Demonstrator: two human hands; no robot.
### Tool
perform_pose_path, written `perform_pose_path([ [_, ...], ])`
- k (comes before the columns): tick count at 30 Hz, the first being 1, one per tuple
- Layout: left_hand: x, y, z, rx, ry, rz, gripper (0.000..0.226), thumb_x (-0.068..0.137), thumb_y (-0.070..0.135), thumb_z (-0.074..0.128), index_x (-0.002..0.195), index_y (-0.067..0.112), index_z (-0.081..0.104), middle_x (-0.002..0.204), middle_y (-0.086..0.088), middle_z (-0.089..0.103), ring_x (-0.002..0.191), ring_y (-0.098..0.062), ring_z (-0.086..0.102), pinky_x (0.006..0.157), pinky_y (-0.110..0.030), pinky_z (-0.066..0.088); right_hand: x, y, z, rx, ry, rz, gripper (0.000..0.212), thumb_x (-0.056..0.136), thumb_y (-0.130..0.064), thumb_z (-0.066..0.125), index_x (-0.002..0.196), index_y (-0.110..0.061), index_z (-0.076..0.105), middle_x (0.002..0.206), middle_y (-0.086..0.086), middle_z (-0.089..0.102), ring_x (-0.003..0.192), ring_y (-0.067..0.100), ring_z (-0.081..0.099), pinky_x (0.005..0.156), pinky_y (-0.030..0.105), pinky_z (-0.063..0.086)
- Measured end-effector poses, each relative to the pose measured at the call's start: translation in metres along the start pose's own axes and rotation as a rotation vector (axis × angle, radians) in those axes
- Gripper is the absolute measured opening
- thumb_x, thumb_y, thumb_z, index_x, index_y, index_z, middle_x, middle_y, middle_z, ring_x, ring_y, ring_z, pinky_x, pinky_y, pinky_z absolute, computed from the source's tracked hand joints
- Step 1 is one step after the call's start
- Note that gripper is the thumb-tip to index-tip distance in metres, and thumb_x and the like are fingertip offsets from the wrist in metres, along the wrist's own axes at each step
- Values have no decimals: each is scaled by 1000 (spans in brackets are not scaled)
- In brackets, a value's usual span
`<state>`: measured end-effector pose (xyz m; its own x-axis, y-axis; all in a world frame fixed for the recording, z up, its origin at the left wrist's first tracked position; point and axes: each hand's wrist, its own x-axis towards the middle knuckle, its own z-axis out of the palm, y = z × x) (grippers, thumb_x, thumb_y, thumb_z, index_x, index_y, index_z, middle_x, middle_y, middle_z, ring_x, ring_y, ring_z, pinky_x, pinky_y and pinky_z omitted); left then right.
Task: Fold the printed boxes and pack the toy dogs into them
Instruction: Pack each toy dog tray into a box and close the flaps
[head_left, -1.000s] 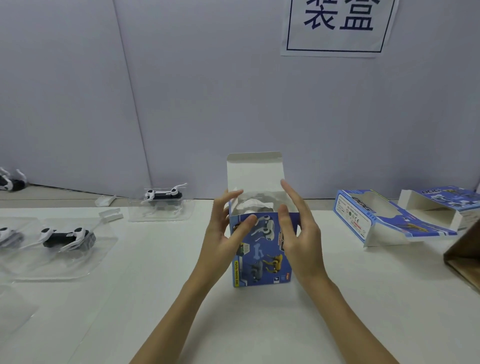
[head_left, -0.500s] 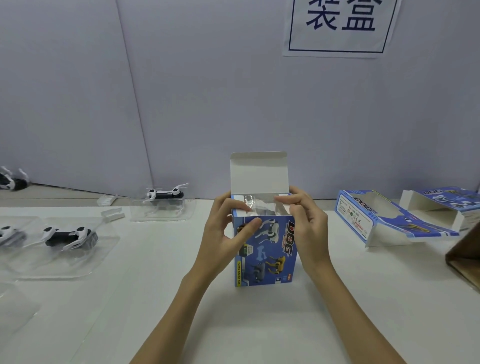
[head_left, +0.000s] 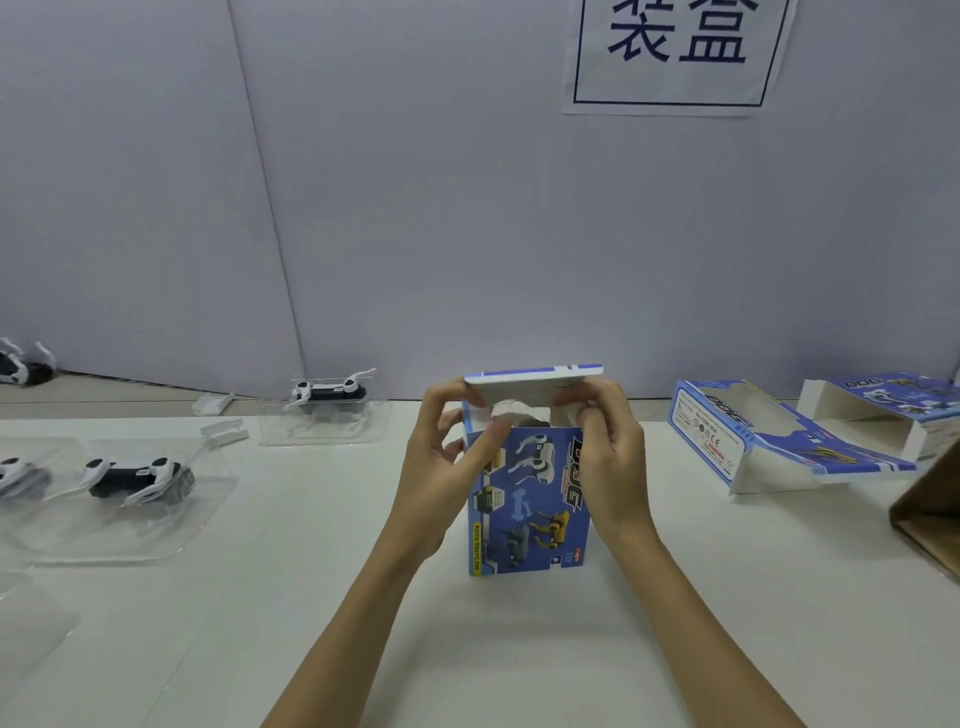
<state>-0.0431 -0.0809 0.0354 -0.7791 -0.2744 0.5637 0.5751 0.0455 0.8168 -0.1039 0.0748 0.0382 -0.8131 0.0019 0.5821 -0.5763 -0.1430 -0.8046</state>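
Fingers (head_left: 470, 400) of the left hand (head_left: 441, 467) and the right hand (head_left: 605, 457) pinch the top flap (head_left: 535, 376) of the upright printed box (head_left: 527, 509) mid-bench (head_left: 311, 597), evidently steadying it for closing. A white toy dog (head_left: 511, 410) shows inside. Two open boxes (head_left: 779, 441) lie right; three dogs in clear trays (head_left: 135, 475) wait left.

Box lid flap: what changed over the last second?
The lid flap stood upright; now both hands, left and right, have folded it forward over the opening of the upright box. The box stayed put, toy dog and empty boxes untouched.
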Motion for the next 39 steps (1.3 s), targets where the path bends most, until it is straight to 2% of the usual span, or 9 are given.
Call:
perform_pose_path([
  [3, 0, 0, -1, -32, 5, 27, 50, 89, 27, 79, 122, 43, 46, 130, 11, 58, 116, -23, 67, 73, -32, 61, -4, -2, 0, 136, 30, 18, 31, 96, -21, 49, 125, -32, 48, 114, 4, 67, 99, 25, 70, 76, 51, 60],
  [7, 2, 2, -9, 85, -42, 2, 51, 82, 42, 82, 126, 39, 57, 135, 3, 58, 125, -28, 63, 84, -46, 63, -5, 0, -6, 29, -32, -34, 37, 105, -24, 41, 135, -39, 55, 118, 5, 69, 101, 41, 67, 80, 55, 60],
  [11, 2, -6, -15, 164, -79, 18, 53, 72, 48, 87, 113, 30, 58, 138, 9, 54, 131, -20, 58, 94, -52, 58, -7, 5, -16, 127, -68, 47, 46, 106, -37, 31, 118, -11, 67, 135, -3, 67, 120, 23, 68, 77, 24, 60],
  [14, 1, -9, -11, 157, -95, -26, 58, 74, 69, 79, 114, 36, 53, 140, 15, 49, 132, -16, 57, 93, -57, 59, -5, 6, -16, 154, -84, 88, 52, 105, -45, 30, 115, -14, 69, 139, -5, 66, 117, 19, 70, 79, 23, 59],
  [22, 1, -18, -4, 48, -92, 16, 35, 97, 36, 65, 127, 26, 51, 147, 14, 46, 134, -26, 58, 82, -28, 61, -12, 6, -12, -88, -174, 16, 25, 100, -45, 56, 121, -32, 56, 115, -5, 70, 102, 26, 74, 62, 35, 63],
  [27, -13, -30, 5, 547, 194, 268, 57, 99, 25, 71, 148, 18, 43, 152, 6, 47, 140, -18, 48, 113, -46, 42, -21, -2, 2, -181, 89, -32, 30, 94, -49, 64, 115, -30, 56, 117, -2, 65, 106, 15, 68, 82, 49, 60],
  [31, -17, -28, 9, 966, 30, 406, 92, 90, 63, 66, 158, 9, 37, 158, -9, 41, 147, -26, 40, 115, -59, 32, -25, -6, 8, 17, 183, 62, 33, 96, -44, 65, 125, -36, 51, 125, 2, 65, 108, 13, 70, 80, 46, 64],
  [34, -19, -22, 10, 959, -47, 358, 116, 79, 80, 66, 164, 15, 22, 167, -8, 24, 157, -24, 23, 121, -64, 19, -26, -5, 6, 101, 79, 131, 38, 100, -45, 59, 137, -46, 48, 129, -2, 66, 113, 15, 70, 77, 41, 65],
  [39, -5, -13, -20, 941, -111, 396, 111, 73, 66, 75, 161, 25, 22, 162, -3, 31, 154, -21, 26, 126, -60, 13, -26, 7, 11, 64, -204, 197, 37, 104, -46, 47, 139, -39, 56, 130, 1, 66, 121, 21, 67, 82, 43, 65],
])
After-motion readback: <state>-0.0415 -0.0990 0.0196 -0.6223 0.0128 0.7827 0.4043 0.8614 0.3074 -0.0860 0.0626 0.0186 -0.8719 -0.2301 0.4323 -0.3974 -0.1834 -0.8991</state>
